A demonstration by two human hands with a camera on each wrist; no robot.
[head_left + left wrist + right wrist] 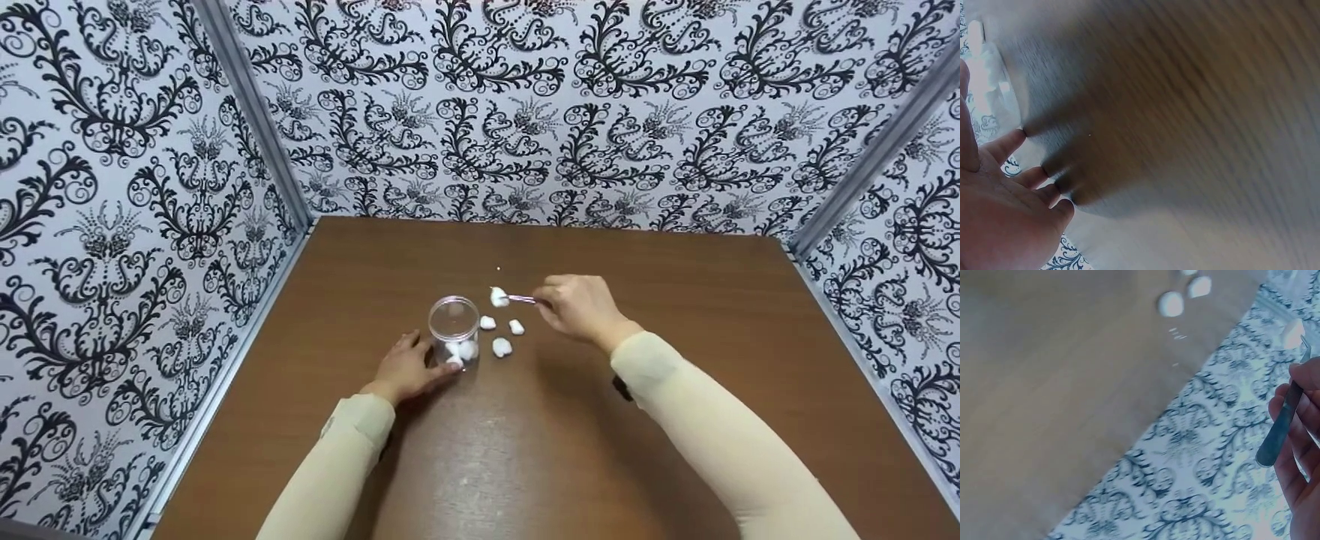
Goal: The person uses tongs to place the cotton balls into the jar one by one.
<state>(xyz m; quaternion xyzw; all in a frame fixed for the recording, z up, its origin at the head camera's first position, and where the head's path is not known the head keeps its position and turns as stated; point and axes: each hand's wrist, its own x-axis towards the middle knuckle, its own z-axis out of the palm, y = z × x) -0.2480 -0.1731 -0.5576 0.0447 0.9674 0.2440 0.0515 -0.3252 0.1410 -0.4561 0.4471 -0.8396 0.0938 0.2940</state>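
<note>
Tweezers (1278, 439) are pinched in my right hand (579, 306), and their tips hold a white cotton ball (499, 297) up to the right of a clear jar (454, 319). Several cotton balls lie inside the upright, open-topped jar. My left hand (409, 370) holds the jar low at its left side, thumb at its front and fingers behind; in the left wrist view the fingertips (1021, 134) rest at the tabletop. Between the jar and my right hand, loose cotton balls (502, 347) lie on the table.
The brown wooden table (735, 360) is bordered by black-and-white patterned walls (540, 112) at the back and both sides. Grey metal posts (259, 112) stand at the back corners. A tiny white speck (498, 268) lies beyond the cotton balls.
</note>
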